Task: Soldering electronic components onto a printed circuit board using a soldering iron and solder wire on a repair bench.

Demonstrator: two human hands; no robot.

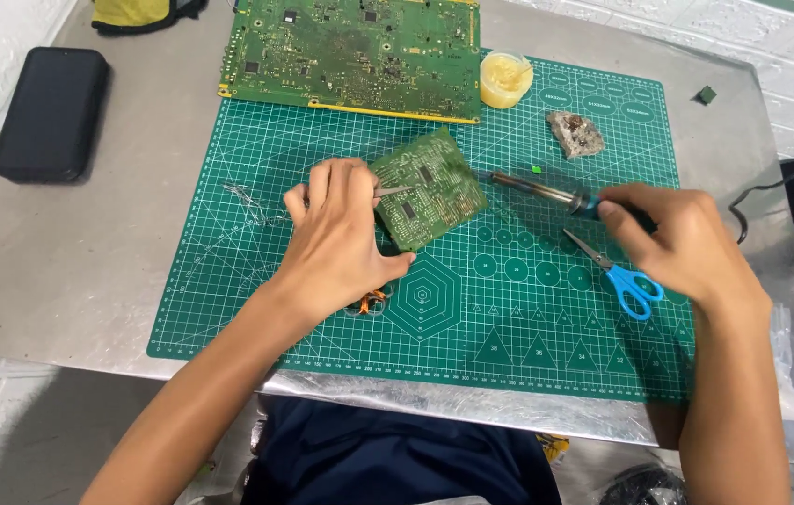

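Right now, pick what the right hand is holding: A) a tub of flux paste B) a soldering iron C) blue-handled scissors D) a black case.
B: the right hand grips the handle of the soldering iron, whose tip points at the small circuit board, while the blue-handled scissors lie untouched on the green cutting mat.

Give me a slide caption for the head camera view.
Left hand holds tweezers on a small circuit board; right hand aims a soldering iron.
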